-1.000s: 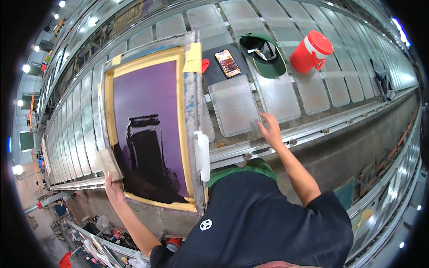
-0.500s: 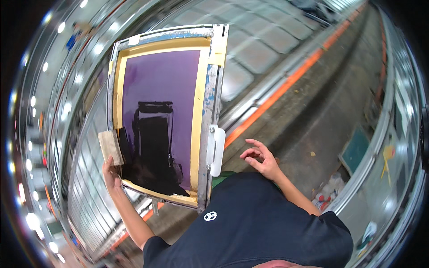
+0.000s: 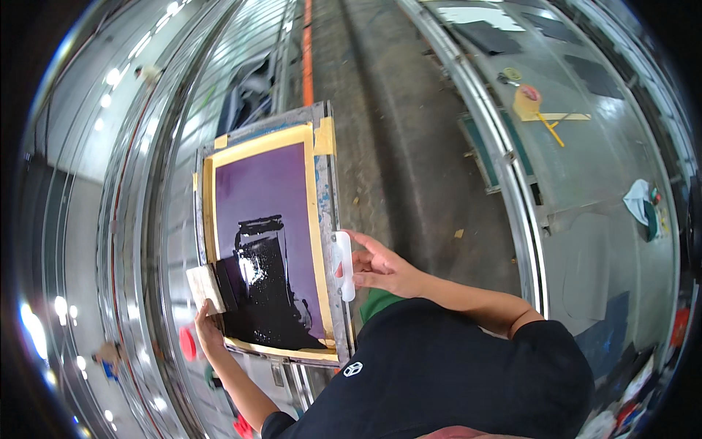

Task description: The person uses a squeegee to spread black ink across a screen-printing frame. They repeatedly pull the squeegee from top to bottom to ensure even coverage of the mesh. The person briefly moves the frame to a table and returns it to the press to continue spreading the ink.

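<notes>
A screen-printing frame with a purple mesh and yellow tape along its inner edges stands in front of me. Wet black ink covers the mesh's lower part, with a glare spot on it. At the frame's left side my left hand is closed on the pale wooden grip of a squeegee; its dark blade lies against the inked mesh. On the right side, my right hand curls its fingers round the white handle bolted to the frame.
Along the left runs a long metal-railed table. An orange strip edges the concrete aisle. At right, another table bears a tape roll, a yellow tool and a white cloth. A green-framed screen leans below it.
My right hand has gone from hovering beside the frame to gripping its white handle. My view has turned, and the frame now stands alongside the aisle. The left hand keeps the squeegee.
</notes>
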### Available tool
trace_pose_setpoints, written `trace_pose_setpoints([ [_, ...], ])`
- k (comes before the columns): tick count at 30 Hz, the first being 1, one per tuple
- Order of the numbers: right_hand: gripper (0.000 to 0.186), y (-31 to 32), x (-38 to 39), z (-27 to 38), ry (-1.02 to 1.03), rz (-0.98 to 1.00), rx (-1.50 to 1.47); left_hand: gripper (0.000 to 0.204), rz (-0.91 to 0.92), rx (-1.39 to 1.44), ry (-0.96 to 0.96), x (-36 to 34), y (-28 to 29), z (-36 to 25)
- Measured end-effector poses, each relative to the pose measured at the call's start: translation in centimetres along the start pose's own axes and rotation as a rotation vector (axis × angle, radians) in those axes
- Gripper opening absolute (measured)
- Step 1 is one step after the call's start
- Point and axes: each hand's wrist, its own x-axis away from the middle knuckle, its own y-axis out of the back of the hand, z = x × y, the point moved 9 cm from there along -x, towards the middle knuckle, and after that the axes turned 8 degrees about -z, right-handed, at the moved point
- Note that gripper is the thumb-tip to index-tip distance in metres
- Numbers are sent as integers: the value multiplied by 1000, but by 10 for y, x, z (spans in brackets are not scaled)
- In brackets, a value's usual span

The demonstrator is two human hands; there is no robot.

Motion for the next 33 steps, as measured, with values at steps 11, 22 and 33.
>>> trace_pose_setpoints([
  [11, 69, -105, 11, 23, 61, -127, 277, 43, 266, 54, 96, -23, -22, -26],
  [22, 53, -81, -24, -49, 199, -208, 383, 41, 545, 30, -206, -128, -105, -86],
  [33, 34, -68, -142, -34, 68, -31, 411, 42, 434, 144, -149, -192, -78, -48],
])
